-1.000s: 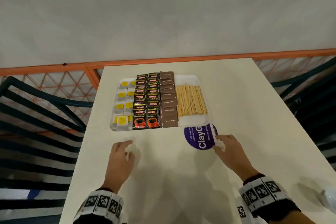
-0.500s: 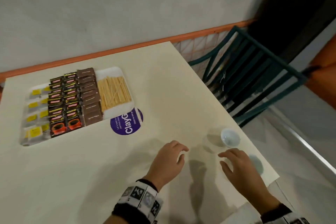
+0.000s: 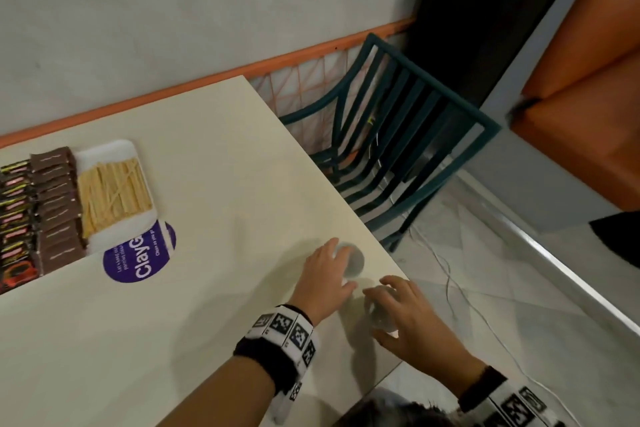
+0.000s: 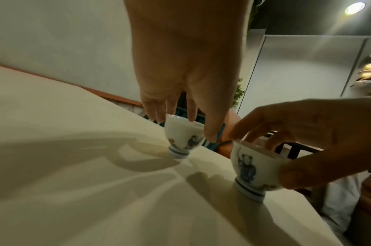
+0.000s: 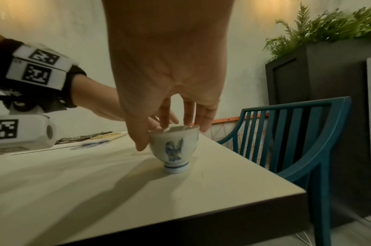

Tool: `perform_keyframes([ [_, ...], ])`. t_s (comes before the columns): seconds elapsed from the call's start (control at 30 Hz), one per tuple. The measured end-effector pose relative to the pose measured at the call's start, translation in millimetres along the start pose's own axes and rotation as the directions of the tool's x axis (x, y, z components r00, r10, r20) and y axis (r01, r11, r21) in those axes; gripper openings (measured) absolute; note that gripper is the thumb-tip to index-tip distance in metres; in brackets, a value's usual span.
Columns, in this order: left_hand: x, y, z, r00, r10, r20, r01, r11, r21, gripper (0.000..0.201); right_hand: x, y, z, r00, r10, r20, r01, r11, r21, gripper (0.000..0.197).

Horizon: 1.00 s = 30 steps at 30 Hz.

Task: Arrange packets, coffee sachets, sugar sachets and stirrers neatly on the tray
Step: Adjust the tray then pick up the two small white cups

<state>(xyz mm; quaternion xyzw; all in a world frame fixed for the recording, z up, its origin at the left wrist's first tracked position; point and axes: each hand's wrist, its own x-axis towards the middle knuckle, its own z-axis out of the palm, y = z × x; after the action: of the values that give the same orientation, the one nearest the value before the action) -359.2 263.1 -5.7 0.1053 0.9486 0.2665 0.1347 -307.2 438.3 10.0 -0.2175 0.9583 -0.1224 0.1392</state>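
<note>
Hands at tabletop (image 3: 214, 163) edge: our L hand (image 3: 323, 279) fingers curl round far cup (image 4: 183, 135); R hand (image 3: 407, 317) fingers grip near cup (image 5: 173, 146). Tray (image 3: 114, 149) sits well apart.

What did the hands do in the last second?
Both hands left the tray and swung right: the left hand now holds the farther cup, the right hand the nearer cup. Tray contents look unchanged.
</note>
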Motion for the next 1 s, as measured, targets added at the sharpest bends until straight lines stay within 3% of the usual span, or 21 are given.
perform_keyframes([
  [0.27, -10, -13, -5, 0.993, -0.027, -0.116, 0.011, 0.991, -0.136, 0.053, 22, 20, -7, 0.991, -0.101, 0.093, 0.088, 0.988, 0.127, 0.061],
  [0.4, -35, -36, -18, 0.974, -0.118, -0.194, 0.083, 0.980, -0.180, 0.054, 56, 15, -22, 0.981, -0.176, 0.083, 0.165, 0.979, 0.117, 0.062],
  [0.6, -63, -83, -53, 0.897, -0.331, -0.292, 0.258, 0.930, -0.261, 0.058, 134, -24, -47, 0.961, -0.264, 0.076, 0.249, 0.954, 0.169, 0.079],
  [0.83, -65, -140, -100, 0.837, -0.385, -0.388, 0.294, 0.916, -0.274, 0.055, 245, -93, -53, 0.926, -0.373, 0.059, 0.360, 0.919, 0.160, 0.074],
  [1.0, -55, -170, -121, 0.802, -0.398, -0.446, 0.272, 0.907, -0.320, 0.053, 311, -140, -53, 0.931, -0.362, 0.043, 0.349, 0.920, 0.180, 0.074],
])
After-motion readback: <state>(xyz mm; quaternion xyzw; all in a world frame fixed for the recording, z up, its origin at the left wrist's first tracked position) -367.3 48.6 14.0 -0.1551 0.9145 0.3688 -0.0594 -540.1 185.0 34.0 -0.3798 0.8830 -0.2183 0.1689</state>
